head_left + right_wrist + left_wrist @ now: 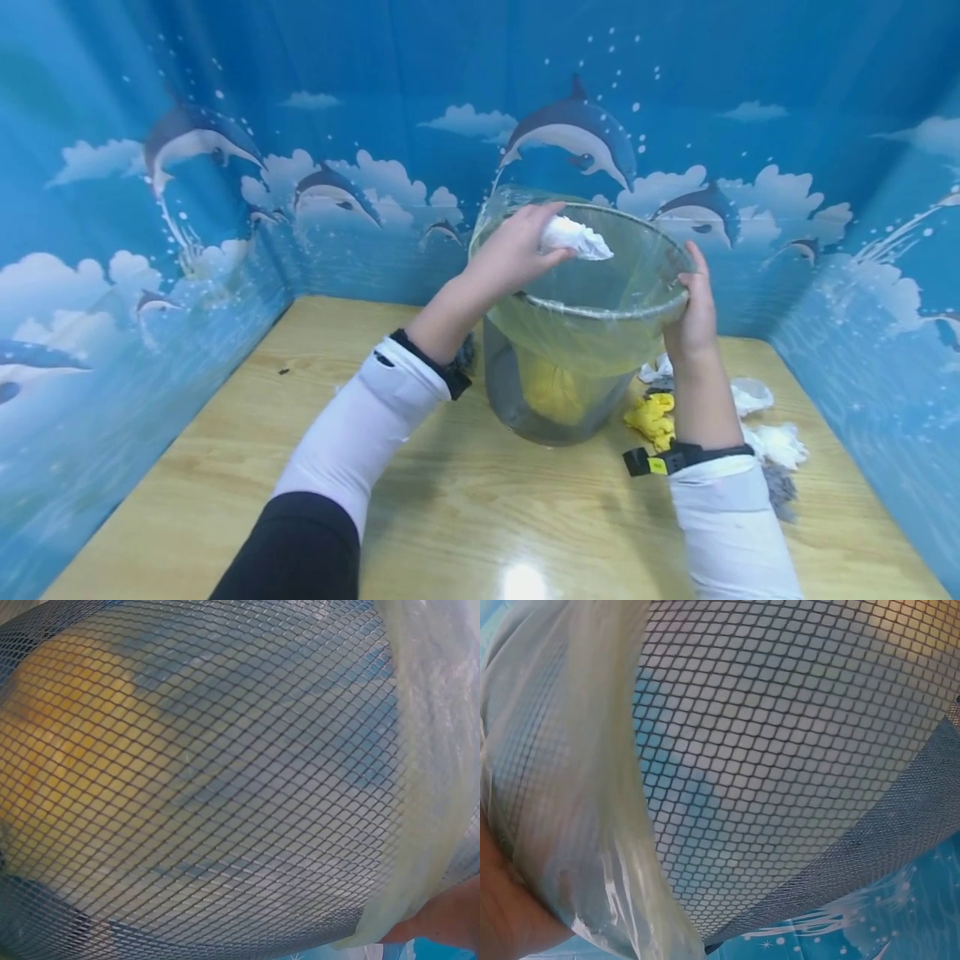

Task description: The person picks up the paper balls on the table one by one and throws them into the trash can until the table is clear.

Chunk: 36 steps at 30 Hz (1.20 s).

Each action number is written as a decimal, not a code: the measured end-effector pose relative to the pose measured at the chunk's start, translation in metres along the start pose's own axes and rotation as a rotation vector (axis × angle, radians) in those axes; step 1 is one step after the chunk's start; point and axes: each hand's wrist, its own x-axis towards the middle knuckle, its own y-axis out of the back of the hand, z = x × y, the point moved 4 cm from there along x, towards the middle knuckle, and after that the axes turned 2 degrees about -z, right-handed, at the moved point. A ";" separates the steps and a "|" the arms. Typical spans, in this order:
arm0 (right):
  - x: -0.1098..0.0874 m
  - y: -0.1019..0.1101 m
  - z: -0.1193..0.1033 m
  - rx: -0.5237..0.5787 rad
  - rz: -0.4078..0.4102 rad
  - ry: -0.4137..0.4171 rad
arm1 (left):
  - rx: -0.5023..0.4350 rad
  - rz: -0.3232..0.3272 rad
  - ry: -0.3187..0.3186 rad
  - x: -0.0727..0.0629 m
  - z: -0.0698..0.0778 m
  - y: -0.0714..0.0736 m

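A dark mesh wastebasket [510, 383] stands on the wooden table, lined with a thin yellowish plastic bag [600, 333] folded over its rim. Over the near left part of the mouth, my left hand [517, 246] holds a crumpled white wad [576, 239] between thumb and fingers. My right hand [692, 312] grips the rim and liner on the right side. Something yellow [75, 727] shows through the mesh low in the basket. The left wrist view has the mesh wall [780, 735] and the liner's hanging edge [615, 787] close up, with only part of the hand visible.
Right of the basket, partly behind my right forearm, lie a crumpled yellow piece [651, 421], several white wads [778, 446] and a grey one [780, 492]. A small dark scrap [283, 371] is on the table's left. Blue dolphin-print curtains [375, 108] enclose the table [247, 467].
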 end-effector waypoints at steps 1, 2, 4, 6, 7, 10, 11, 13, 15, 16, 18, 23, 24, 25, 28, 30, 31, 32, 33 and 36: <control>0.000 0.000 0.000 0.002 -0.001 -0.001 | 0.003 -0.007 -0.002 0.000 0.001 -0.001; 0.000 0.000 0.001 -0.002 0.001 -0.003 | 0.001 -0.012 -0.004 -0.001 0.001 -0.001; 0.000 0.000 0.001 -0.004 0.006 -0.001 | 0.006 -0.019 -0.008 -0.001 0.003 -0.002; 0.000 0.000 0.001 -0.006 0.010 0.002 | 0.009 -0.023 -0.010 -0.002 0.004 -0.002; 0.000 -0.001 0.001 -0.007 0.011 0.005 | 0.011 -0.025 -0.009 -0.002 0.004 -0.002; 0.001 -0.001 0.000 -0.009 0.015 0.013 | 0.015 -0.027 -0.010 -0.001 0.004 -0.002; 0.001 -0.001 0.000 -0.008 0.014 0.014 | 0.014 -0.027 -0.010 -0.001 0.004 -0.002; 0.001 0.000 0.000 -0.008 0.012 0.013 | 0.013 -0.030 -0.010 -0.001 0.004 -0.002; 0.001 0.000 0.000 -0.012 0.011 0.008 | 0.011 -0.033 -0.007 -0.002 0.004 -0.003; 0.000 0.000 0.001 -0.012 0.010 0.004 | 0.012 -0.037 -0.003 -0.002 0.004 -0.003; 0.000 0.000 0.001 -0.017 0.010 -0.006 | 0.014 -0.043 0.000 -0.003 0.004 -0.004; 0.000 0.000 0.001 -0.022 0.013 -0.010 | 0.044 -0.055 0.000 -0.004 0.004 -0.003; 0.000 0.000 0.001 -0.021 0.012 -0.009 | 0.055 -0.054 -0.003 -0.004 0.004 -0.003; 0.000 0.000 0.001 -0.021 0.010 -0.007 | 0.068 -0.051 -0.004 -0.005 0.004 -0.003; 0.000 0.000 0.000 -0.026 0.006 -0.005 | 0.096 -0.036 -0.012 -0.006 0.004 -0.002; 0.000 0.000 0.000 -0.028 0.006 -0.006 | 0.101 -0.030 -0.006 -0.006 0.004 -0.001; 0.000 0.000 0.000 -0.032 0.005 -0.006 | 0.104 -0.026 -0.003 -0.006 0.003 -0.001; 0.000 0.000 0.000 -0.035 0.006 -0.007 | 0.103 -0.022 -0.001 -0.007 0.003 -0.001; 0.000 0.000 0.000 -0.036 0.008 -0.008 | 0.105 -0.020 0.002 -0.007 0.003 -0.001; 0.000 0.000 0.000 -0.038 0.012 -0.008 | 0.093 -0.005 0.007 -0.009 0.001 -0.001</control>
